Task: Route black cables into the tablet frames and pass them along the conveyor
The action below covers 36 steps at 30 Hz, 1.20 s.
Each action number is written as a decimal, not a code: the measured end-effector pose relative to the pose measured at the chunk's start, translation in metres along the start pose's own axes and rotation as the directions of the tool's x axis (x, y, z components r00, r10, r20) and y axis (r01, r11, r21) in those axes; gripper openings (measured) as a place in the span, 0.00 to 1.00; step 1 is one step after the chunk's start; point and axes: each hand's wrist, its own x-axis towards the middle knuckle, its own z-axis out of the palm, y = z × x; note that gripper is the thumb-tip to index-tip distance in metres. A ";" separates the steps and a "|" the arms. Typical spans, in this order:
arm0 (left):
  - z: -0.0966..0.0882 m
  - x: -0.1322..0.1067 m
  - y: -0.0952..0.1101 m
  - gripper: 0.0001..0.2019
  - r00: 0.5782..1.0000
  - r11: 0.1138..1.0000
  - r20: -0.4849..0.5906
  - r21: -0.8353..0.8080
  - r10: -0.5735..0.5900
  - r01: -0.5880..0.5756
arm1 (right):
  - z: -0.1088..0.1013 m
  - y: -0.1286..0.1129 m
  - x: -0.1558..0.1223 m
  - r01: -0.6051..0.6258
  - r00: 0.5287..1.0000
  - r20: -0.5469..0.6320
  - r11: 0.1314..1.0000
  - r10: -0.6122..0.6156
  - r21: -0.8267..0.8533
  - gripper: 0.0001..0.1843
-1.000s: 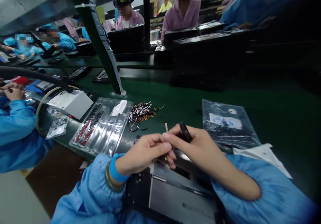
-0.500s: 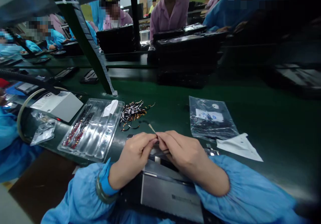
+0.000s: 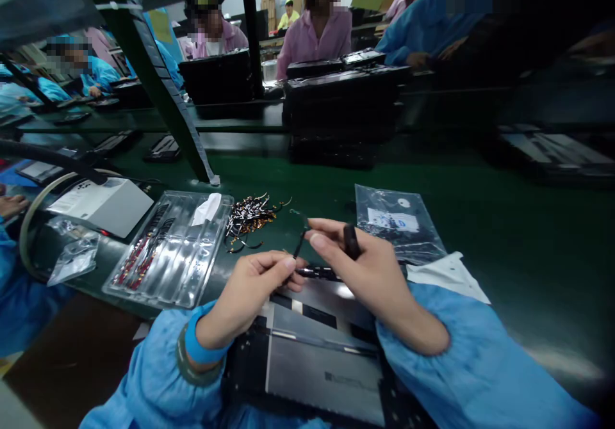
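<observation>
My left hand (image 3: 254,288) is closed in a pinch on the lower end of a thin black cable (image 3: 298,244) that rises from its fingertips. My right hand (image 3: 365,269) grips a black pen-like tool (image 3: 351,240), with its index finger stretched toward the cable's upper end. Both hands hover over a flat grey and black panel (image 3: 317,365) lying in front of me. A pile of small black and gold cables (image 3: 247,218) lies just beyond my left hand on the green belt (image 3: 504,224).
A clear plastic tray (image 3: 168,250) with red-tipped parts lies at the left, beside a white box (image 3: 103,205) and small bags. At the right lie a clear bag (image 3: 396,221) and white paper (image 3: 449,275). Black units and other workers line the far side.
My hands have parted slightly and lifted. The right hand now shows the black tool upright, and the thin cable stands between the two hands. The view shifted a little.
</observation>
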 end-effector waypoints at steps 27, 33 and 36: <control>-0.091 -0.006 0.004 0.04 0.540 0.176 -0.015 0.953 0.842 -0.247 | -0.032 -0.001 0.006 -0.374 0.926 0.053 0.886 0.374 0.273 0.12; -0.163 -0.021 -0.004 0.14 0.808 -0.489 0.497 0.816 0.317 -0.310 | -0.068 0.007 0.000 -0.450 0.852 -0.214 0.878 0.477 0.166 0.13; -0.169 -0.043 0.003 0.14 0.794 -0.448 0.499 0.832 0.347 -0.327 | -0.060 0.016 -0.020 -0.164 0.981 -0.146 0.943 0.126 -0.290 0.10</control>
